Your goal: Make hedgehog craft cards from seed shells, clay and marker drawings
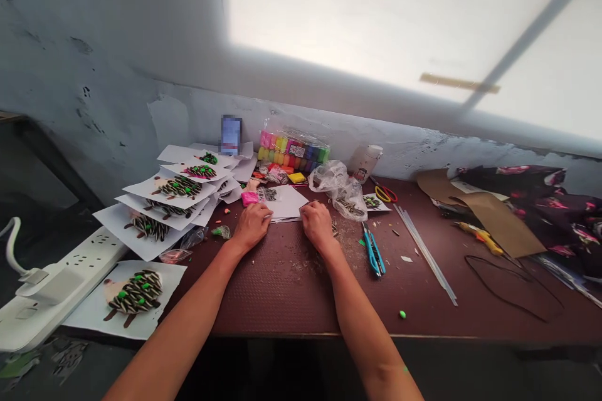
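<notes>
Both hands rest at the near corners of a small stack of white paper (286, 202) in the middle of the brown table. My left hand (253, 224) has its fingers curled on the paper's left corner, close to a pink clay packet (249, 198). At the right corner, my right hand (317, 222) is closed with its fingertips on the paper's edge. A clear plastic bag (348, 200) with striped seeds lies just beyond the right hand. Left of the hands, several sheets bear hedgehog figures (179, 187) made of seeds and clay.
A blue cutter (373, 253), scissors (385, 193), glue sticks (426, 254) and a yellow glue gun (484, 238) lie to the right. Coloured clay packs (294, 151), a phone (231, 135) and a white bottle (367, 163) stand along the wall. A power strip (89, 254) is at the left.
</notes>
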The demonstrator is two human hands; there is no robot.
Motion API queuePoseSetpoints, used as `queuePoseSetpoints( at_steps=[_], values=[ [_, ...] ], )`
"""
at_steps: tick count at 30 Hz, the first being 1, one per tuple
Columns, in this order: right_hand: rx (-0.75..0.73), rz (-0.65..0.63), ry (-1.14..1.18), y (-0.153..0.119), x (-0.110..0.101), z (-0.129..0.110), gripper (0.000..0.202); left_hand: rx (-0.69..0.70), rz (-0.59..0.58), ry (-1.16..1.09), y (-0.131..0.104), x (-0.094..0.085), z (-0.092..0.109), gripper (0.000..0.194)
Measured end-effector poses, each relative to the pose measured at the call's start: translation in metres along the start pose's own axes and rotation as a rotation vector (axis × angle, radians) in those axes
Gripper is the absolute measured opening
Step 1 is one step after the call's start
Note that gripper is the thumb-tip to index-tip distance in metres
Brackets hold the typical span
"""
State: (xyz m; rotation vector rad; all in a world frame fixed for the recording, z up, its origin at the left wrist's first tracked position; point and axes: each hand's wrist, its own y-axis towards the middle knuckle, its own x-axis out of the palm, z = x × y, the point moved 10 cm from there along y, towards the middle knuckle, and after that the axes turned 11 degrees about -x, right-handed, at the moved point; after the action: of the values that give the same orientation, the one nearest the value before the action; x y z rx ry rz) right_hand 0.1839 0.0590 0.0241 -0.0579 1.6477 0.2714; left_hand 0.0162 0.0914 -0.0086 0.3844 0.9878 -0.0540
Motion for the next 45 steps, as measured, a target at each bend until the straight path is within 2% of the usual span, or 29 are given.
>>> queuePoseSetpoints(
  at_steps=[5, 15, 24, 27, 29, 33, 36, 39, 41, 45],
  values=[
    [-0.024, -0.114, -0.046, 0.000, 0.014, -0.016, 0.029, -0.035, 0.010, 0.041, 0.002, 0.004, -0.006, 0.028],
    [-0.066, -0.151, -0.038, 0.003, 0.014, -0.015, 0.027, -0.029, -0.008, 0.019, 0.008, 0.004, -0.010, 0.025],
    [-0.138, -0.146, -0.101, 0.006, 0.018, -0.021, 0.031, 0.047, -0.101, 0.193, 0.013, 0.004, 0.012, 0.027],
    [-0.120, -0.122, -0.112, 0.006, 0.016, -0.019, 0.032, 0.053, -0.078, 0.260, 0.010, 0.004, 0.016, 0.032],
    [-0.058, -0.098, -0.099, 0.005, 0.012, -0.011, 0.032, 0.040, -0.035, 0.236, 0.008, 0.000, 0.015, 0.031],
    [0.165, 0.028, -0.047, -0.001, -0.006, 0.020, 0.027, -0.082, 0.118, 0.019, 0.009, -0.020, -0.003, 0.026],
    [0.259, 0.086, -0.010, -0.008, -0.013, 0.034, 0.027, -0.194, 0.228, -0.218, 0.009, -0.036, -0.020, 0.023],
    [0.291, 0.079, 0.002, -0.011, -0.011, 0.039, 0.031, -0.259, 0.313, -0.507, 0.007, -0.048, -0.032, 0.019],
    [0.285, 0.096, 0.004, -0.011, -0.012, 0.040, 0.034, -0.294, 0.337, -0.722, 0.005, -0.051, -0.038, 0.023],
    [0.127, 0.210, 0.115, -0.003, -0.014, 0.025, 0.035, -0.396, 0.257, -1.124, 0.007, -0.039, -0.045, 0.043]
  ],
)
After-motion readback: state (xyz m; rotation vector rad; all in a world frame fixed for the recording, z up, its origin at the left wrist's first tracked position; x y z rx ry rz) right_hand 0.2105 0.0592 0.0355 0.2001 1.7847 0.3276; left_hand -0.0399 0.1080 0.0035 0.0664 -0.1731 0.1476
